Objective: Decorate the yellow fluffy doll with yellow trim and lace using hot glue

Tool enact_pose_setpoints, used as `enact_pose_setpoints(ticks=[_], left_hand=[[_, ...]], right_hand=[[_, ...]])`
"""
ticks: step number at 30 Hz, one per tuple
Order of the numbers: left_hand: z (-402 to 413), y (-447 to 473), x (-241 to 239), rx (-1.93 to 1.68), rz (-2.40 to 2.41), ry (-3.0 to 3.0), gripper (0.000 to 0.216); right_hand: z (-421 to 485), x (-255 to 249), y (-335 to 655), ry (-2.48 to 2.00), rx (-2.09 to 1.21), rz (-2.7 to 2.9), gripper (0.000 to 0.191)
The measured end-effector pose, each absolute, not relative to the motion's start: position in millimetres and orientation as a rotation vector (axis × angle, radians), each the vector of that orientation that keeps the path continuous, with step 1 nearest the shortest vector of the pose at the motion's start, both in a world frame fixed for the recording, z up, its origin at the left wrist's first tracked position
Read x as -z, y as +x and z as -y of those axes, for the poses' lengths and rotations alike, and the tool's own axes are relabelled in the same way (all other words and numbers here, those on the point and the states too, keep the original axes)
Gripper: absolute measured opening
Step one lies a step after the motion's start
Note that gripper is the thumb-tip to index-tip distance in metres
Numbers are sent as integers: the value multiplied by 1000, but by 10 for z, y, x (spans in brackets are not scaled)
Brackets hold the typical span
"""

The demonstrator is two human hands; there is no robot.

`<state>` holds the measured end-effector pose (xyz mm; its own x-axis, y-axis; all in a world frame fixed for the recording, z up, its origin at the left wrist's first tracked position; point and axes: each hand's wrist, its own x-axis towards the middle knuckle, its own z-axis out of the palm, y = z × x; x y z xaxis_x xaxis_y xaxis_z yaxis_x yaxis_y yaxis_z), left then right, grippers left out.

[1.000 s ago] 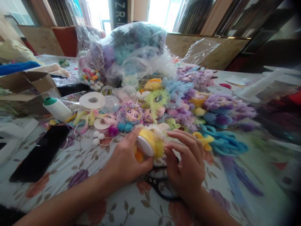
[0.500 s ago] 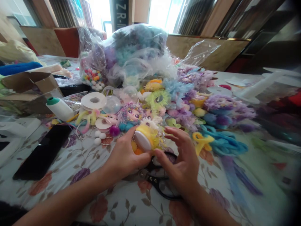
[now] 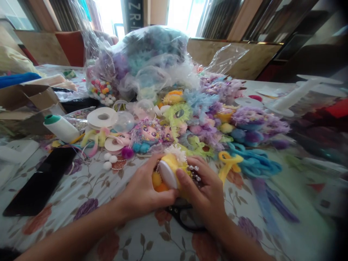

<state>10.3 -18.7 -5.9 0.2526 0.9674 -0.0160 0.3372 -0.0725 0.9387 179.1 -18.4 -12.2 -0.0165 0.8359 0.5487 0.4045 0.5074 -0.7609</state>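
Clasping a tufted yellow ornament (smooth oval side).

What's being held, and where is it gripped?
A yellow piece: the left hand grips its left side, the right hand its right side.

The white disc looks smooth, the bag glossy plastic.

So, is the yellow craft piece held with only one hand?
No, the left hand and right hand both grip the yellow craft piece.
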Motion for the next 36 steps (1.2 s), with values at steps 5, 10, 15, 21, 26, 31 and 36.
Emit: enact_pose_setpoints(ticks=[5,10,15,21,26,31,36], left_hand=[[142,97,51,-853,-1119,1356,51],[117,77,78,-872,-1085,1279,49],[108,74,64,-838,-1158,1313,51],[99,72,46,-827,-1154,1332,50],[108,68,43,-861,-1086,1301,37],[92,56,66,-923,-1054,1311,34],[68,32,78,-892,-1008,1269,37]], right_hand=[[193,116,1819,-1071,-544,1602,16],[206,189,1804,-1055,-426,1608,32],[195,168,1787,-1086,-401,1632,18],[172,153,1788,-1095,-362,1644,16],[176,155,1777,-1114,-386,1641,14],[180,182,1777,-1084,-447,1626,19],[170,151,1796,-1096,-717,1527,18]])
